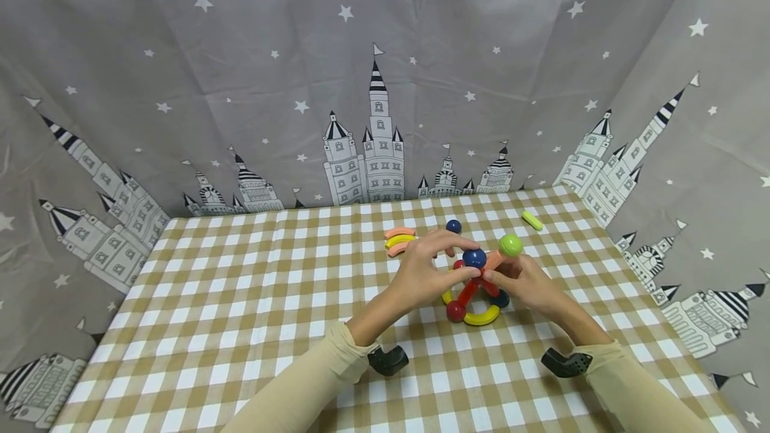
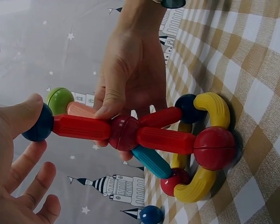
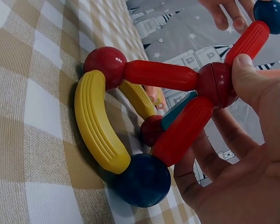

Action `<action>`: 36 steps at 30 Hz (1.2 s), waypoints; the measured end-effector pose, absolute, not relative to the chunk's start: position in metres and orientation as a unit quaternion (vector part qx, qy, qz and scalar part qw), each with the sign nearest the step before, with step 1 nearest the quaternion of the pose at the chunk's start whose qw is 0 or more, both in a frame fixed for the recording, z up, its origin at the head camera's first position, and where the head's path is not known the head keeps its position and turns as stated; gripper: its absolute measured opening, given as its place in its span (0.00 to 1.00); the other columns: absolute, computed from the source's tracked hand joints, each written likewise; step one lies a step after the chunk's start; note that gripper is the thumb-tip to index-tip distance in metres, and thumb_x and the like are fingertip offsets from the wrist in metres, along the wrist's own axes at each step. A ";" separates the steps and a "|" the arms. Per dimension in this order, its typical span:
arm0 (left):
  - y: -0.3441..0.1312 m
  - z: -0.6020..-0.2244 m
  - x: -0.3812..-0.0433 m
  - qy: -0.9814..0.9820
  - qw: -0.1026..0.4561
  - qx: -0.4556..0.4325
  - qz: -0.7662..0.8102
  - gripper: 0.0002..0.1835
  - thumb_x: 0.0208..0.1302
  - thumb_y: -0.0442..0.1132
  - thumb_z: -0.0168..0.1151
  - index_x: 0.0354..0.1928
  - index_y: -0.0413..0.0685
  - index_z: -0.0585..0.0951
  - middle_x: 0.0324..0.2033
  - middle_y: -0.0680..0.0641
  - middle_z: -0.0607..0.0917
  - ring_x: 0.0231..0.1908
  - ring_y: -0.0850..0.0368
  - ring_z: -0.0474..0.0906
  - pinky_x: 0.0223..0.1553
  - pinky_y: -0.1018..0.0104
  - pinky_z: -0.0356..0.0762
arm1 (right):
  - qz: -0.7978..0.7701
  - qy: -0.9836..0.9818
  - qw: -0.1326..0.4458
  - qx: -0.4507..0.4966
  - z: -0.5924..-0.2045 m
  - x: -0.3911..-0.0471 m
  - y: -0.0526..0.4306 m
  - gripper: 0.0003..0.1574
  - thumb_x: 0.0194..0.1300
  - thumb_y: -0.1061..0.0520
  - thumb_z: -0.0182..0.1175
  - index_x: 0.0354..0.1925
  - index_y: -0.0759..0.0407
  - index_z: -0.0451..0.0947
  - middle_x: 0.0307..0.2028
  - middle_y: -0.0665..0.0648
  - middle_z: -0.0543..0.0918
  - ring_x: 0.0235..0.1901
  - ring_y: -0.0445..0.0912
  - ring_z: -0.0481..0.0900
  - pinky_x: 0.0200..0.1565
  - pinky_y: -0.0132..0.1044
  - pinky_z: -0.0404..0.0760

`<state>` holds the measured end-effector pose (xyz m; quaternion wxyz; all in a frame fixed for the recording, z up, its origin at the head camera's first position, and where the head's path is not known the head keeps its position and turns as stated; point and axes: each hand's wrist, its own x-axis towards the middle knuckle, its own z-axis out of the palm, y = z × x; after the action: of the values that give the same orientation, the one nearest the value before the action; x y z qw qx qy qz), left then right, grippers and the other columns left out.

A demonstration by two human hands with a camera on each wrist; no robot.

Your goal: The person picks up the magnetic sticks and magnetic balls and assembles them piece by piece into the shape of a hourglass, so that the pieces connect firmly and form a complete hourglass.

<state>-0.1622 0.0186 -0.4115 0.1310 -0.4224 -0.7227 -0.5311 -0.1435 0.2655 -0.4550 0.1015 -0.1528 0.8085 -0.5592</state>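
A toy structure of magnetic rods and balls stands on a ring of yellow curved rods [image 3: 95, 121] joined by balls. Red rods [image 3: 161, 75] and a teal rod [image 2: 151, 161] rise to a central red ball [image 2: 124, 132]. Above that ball, an upper red rod [image 2: 81, 127] carries a dark blue ball [image 2: 38, 122]. My left hand [image 1: 424, 271] pinches this blue ball between thumb and index finger, other fingers loose. My right hand [image 1: 532, 284] grips the structure around the central ball, thumb at the rod joint. An orange rod [image 1: 494, 260] tipped with a green ball [image 1: 510, 244] slants out beside it.
A loose dark blue ball [image 1: 454, 226] lies behind the structure. Curved orange and yellow rods [image 1: 400, 241] lie to its left, and a light green rod [image 1: 532, 220] is at the back right. The checked tablecloth [image 1: 240, 306] meets a grey castle-print curtain [image 1: 271, 85].
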 end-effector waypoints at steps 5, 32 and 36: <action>0.020 -0.412 -0.163 -0.720 0.131 -0.424 -0.533 0.18 0.56 0.36 0.80 0.49 0.45 0.88 0.43 0.51 0.88 0.41 0.61 0.79 0.43 0.72 0.78 | -0.571 0.799 0.105 -0.157 -0.456 -0.143 0.268 0.18 0.77 0.56 0.59 0.58 0.64 0.77 0.53 0.63 0.82 0.49 0.54 0.80 0.54 0.36 0.79; -0.042 -0.453 -0.212 -0.882 0.075 -0.239 -0.398 0.29 0.48 0.54 0.84 0.51 0.51 0.86 0.48 0.48 0.88 0.47 0.45 0.82 0.47 0.51 0.77 | -0.564 0.806 0.106 -0.143 -0.456 -0.143 0.266 0.20 0.76 0.54 0.61 0.59 0.64 0.76 0.54 0.63 0.81 0.49 0.57 0.77 0.53 0.37 0.79; -0.048 -0.461 -0.218 -0.899 0.090 -0.232 -0.361 0.30 0.46 0.55 0.85 0.49 0.48 0.87 0.47 0.48 0.89 0.48 0.45 0.83 0.49 0.51 0.76 | -0.562 0.808 0.110 -0.134 -0.455 -0.143 0.265 0.21 0.76 0.53 0.61 0.59 0.63 0.75 0.54 0.63 0.81 0.49 0.57 0.77 0.53 0.37 0.79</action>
<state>-0.2181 -0.0477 -0.4615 0.0903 -0.2317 -0.8986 -0.3614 -0.1426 0.2654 -0.4553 0.1104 -0.1342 0.8084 -0.5624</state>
